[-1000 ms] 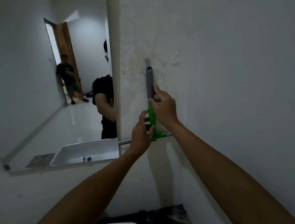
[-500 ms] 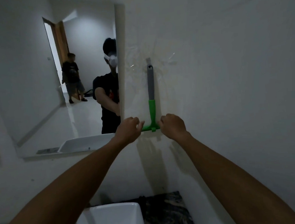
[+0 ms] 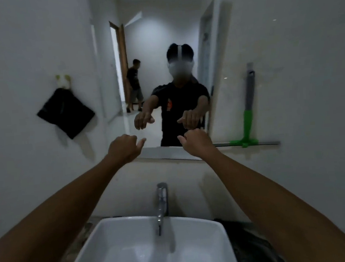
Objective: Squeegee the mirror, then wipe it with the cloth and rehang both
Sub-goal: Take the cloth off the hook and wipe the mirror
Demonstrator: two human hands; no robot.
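Both grips clenched empty, your left hand [image 3: 125, 148] and right hand [image 3: 197, 142] face the rectangular wall mirror [image 3: 153, 49]; the stiff, light grey-and-green plastic squeegee [image 3: 248, 112] hangs at three o'clock, probably best taken by its handle, the limp black cloth [image 3: 66, 114] at nine.

Head view, close, facing mirror [image 3: 161, 49]

Left hand [image 3: 123, 148] and right hand [image 3: 197, 142], curled and empty, extend before the mirror [image 3: 156, 39]; cloth [image 3: 66, 113] hangs left, squeegee [image 3: 248, 116] right, above the sink [image 3: 115, 249].
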